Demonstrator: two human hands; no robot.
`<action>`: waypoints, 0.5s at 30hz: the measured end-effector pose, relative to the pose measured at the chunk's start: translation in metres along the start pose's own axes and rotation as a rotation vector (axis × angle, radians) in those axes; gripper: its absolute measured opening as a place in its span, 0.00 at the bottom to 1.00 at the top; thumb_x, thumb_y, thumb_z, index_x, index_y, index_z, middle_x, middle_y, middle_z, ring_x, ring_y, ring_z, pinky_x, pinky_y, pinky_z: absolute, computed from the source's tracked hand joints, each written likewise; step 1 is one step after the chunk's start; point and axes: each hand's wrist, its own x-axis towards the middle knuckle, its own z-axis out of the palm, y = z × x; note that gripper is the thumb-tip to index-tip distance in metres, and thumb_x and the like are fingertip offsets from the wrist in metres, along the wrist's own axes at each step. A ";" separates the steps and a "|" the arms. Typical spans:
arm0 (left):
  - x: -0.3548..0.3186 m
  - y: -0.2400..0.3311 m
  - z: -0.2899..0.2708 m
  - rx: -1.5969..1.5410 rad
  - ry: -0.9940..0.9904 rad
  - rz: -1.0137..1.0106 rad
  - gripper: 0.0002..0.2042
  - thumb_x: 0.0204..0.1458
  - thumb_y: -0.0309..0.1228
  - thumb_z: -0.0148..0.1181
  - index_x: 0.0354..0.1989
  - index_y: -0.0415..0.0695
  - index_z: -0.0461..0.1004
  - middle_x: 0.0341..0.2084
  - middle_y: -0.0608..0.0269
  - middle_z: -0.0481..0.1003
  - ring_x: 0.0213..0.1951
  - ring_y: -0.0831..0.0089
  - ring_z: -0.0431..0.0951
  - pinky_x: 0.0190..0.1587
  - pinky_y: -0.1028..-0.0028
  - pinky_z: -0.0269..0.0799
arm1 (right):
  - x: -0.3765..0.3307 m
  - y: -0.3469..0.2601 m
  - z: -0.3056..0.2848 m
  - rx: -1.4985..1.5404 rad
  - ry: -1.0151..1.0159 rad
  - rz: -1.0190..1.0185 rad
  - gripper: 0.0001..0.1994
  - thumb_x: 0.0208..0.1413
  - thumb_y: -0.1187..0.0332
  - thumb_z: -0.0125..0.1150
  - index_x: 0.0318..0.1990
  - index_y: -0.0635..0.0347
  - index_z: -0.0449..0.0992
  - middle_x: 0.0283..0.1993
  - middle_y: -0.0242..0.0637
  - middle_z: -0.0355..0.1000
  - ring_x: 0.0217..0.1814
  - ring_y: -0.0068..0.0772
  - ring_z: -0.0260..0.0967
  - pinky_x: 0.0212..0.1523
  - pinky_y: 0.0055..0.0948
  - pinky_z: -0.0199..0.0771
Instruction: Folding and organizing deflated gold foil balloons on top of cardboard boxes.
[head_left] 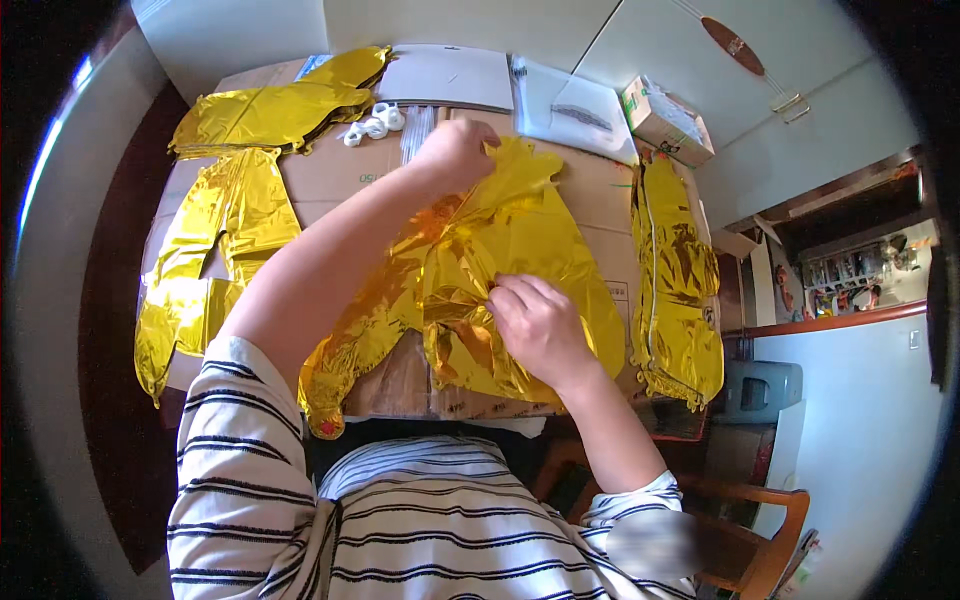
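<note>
A large gold foil balloon, flat and crumpled, spreads over the cardboard-topped table in front of me. My left hand reaches across to its far end, fingers curled closed at the top edge of the foil. Nearer to me, my right hand pinches a gathered fold in the balloon's middle. The balloon's lower left part hangs toward the table's front edge. Creases run out from the pinched spot.
More flat gold foil balloons lie at left, far left and right. White ribbon rolls, clear straws, a white board, a plastic-wrapped pack and a small carton sit behind. A wooden chair stands lower right.
</note>
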 end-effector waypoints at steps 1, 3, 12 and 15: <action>0.003 -0.003 -0.006 -0.087 0.022 -0.025 0.19 0.48 0.33 0.64 0.49 0.38 0.80 0.33 0.50 0.82 0.32 0.63 0.83 0.41 0.72 0.80 | -0.001 -0.001 0.001 -0.003 0.001 0.005 0.05 0.51 0.74 0.59 0.35 0.61 0.75 0.43 0.43 0.78 0.46 0.41 0.77 0.46 0.37 0.79; 0.006 -0.009 -0.011 -0.321 -0.005 -0.127 0.22 0.50 0.37 0.65 0.51 0.37 0.78 0.37 0.49 0.81 0.38 0.66 0.83 0.42 0.70 0.80 | -0.004 0.000 0.005 -0.004 0.016 0.005 0.05 0.50 0.74 0.59 0.35 0.61 0.76 0.43 0.42 0.78 0.46 0.41 0.76 0.45 0.37 0.78; -0.025 0.026 0.043 0.509 -0.010 0.341 0.19 0.44 0.47 0.67 0.38 0.45 0.77 0.36 0.52 0.76 0.41 0.53 0.80 0.45 0.56 0.76 | -0.007 -0.004 0.012 0.007 -0.038 0.046 0.08 0.49 0.75 0.64 0.37 0.63 0.76 0.46 0.45 0.78 0.49 0.46 0.76 0.50 0.40 0.77; -0.003 0.018 0.039 0.232 -0.101 0.114 0.12 0.49 0.39 0.63 0.35 0.44 0.78 0.34 0.52 0.80 0.39 0.53 0.81 0.42 0.57 0.77 | -0.006 -0.005 0.008 0.007 -0.067 0.063 0.08 0.49 0.74 0.64 0.37 0.63 0.76 0.46 0.45 0.77 0.50 0.46 0.75 0.50 0.40 0.77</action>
